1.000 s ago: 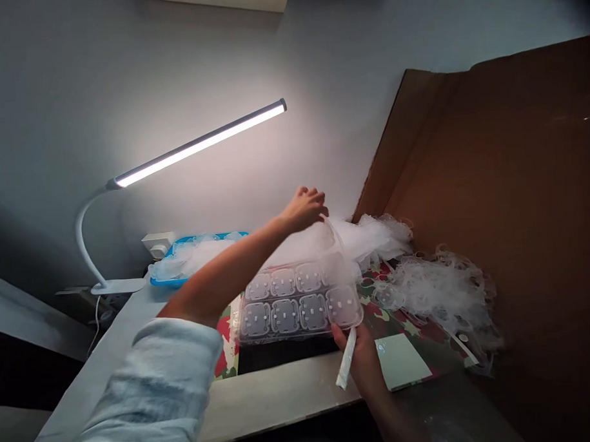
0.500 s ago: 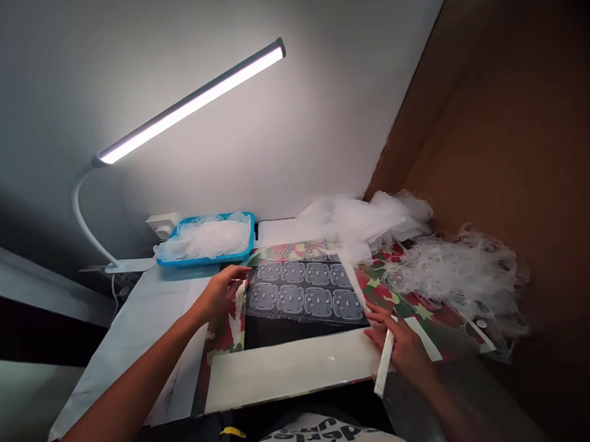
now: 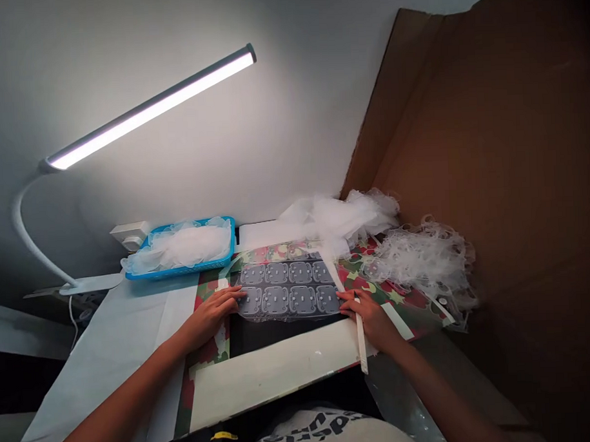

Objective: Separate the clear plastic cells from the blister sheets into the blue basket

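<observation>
A clear plastic sheet (image 3: 288, 289) with rows of rounded square shapes lies over a black surface and the patterned board behind it. My left hand (image 3: 219, 312) rests its fingertips on the sheet's left edge, fingers out flat. At the sheet's right edge, my right hand (image 3: 368, 315) touches the corner with its fingers while a thin white stick (image 3: 361, 344) is held in it, pointing down toward me. A cream strip (image 3: 276, 370) runs along the near edge, below the sheet.
Behind on the left is a blue basket (image 3: 234, 239) of translucent white pieces. Sheer white material (image 3: 343, 216) lies at the back, and tangled clear scraps (image 3: 422, 255) sit to the right. A lit lamp (image 3: 150, 110) hangs over the left; brown cardboard (image 3: 491, 162) stands at the right.
My left hand has moved down onto the sheet's left edge. My right hand has come to the right edge, the stick now more upright. The whole view has shifted to the right.
</observation>
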Available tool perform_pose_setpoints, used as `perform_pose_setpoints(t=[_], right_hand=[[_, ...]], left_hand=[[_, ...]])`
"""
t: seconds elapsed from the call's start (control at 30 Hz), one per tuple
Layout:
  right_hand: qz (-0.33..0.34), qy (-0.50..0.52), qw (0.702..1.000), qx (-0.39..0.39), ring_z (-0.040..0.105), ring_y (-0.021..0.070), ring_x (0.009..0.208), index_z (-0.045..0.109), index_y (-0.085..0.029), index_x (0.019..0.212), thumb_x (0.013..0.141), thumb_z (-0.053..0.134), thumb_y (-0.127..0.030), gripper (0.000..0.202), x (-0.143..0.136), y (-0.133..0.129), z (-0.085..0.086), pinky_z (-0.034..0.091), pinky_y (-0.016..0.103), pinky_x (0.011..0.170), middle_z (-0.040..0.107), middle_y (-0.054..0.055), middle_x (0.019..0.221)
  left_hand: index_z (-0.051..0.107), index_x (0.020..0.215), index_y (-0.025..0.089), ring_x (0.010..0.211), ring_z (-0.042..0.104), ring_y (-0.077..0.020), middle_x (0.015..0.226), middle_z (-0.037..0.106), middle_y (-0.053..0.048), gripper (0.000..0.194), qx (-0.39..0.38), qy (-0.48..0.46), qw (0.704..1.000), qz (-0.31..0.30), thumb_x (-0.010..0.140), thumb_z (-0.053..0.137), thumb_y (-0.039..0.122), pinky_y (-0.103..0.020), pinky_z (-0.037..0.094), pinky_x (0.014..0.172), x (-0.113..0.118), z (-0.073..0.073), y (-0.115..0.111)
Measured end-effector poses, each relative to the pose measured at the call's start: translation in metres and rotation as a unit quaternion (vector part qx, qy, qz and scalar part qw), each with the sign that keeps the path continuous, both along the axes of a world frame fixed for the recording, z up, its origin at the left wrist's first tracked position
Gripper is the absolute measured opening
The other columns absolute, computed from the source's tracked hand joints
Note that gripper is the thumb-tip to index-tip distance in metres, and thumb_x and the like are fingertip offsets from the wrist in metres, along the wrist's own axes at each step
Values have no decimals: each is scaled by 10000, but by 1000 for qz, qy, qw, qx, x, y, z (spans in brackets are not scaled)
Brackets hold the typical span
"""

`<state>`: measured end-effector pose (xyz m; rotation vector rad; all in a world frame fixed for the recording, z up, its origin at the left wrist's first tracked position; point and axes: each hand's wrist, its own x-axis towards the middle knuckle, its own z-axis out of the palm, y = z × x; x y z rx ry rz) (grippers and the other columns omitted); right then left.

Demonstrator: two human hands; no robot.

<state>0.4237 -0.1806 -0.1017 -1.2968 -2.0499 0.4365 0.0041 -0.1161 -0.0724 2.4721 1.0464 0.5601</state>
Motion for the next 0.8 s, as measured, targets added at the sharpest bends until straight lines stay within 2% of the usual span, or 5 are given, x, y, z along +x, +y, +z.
perform_pose_setpoints(t=[0.13, 0.27, 0.5, 0.63, 0.8], right_hand=[[30, 19, 999, -33, 580, 271, 1151, 666, -214, 806, 868, 500, -158, 186, 2, 10, 10, 456, 464, 962, 710, 86, 1105], [75, 90, 984, -132, 665, 239, 942, 638, -201, 762, 873, 489, -200, 186, 3, 0, 27, 487, 388, 854, 730, 67, 973], [201, 152, 904, -346, 666, 214, 768, 703, -206, 769, 824, 609, -358, 187, 11, -36, 49, 506, 307, 690, 737, 59, 863], [205, 213, 876, -382, 661, 264, 890, 697, -195, 855, 725, 666, -639, 464, 13, -24, 55, 505, 370, 791, 725, 99, 971], [70, 371, 889, -259, 603, 176, 681, 656, -211, 1077, 807, 331, -816, 738, -4, 38, 51, 498, 311, 693, 664, 43, 764]], left_hand=[[599, 921, 198, 1116, 619, -232, 1149, 684, -100, 287, -65, -25, 997, 39, 953, 322, 266, -397, 512, 931, 1, 7, -6], [596, 980, 203, 921, 657, -208, 1010, 699, -80, 225, -95, 9, 993, 62, 919, 395, 285, -324, 529, 786, -4, 14, -42], [624, 889, 235, 800, 604, -176, 916, 680, -26, 296, -247, 79, 963, 68, 952, 390, 405, -248, 463, 693, -7, 49, -103], [643, 847, 218, 760, 582, -162, 840, 657, -18, 351, -272, 95, 957, 21, 957, 409, 456, -235, 434, 665, 13, 65, -92], [635, 1022, 219, 920, 605, -186, 1056, 626, -61, 269, -70, 68, 995, 9, 972, 418, 370, -278, 476, 776, 92, 44, -44]])
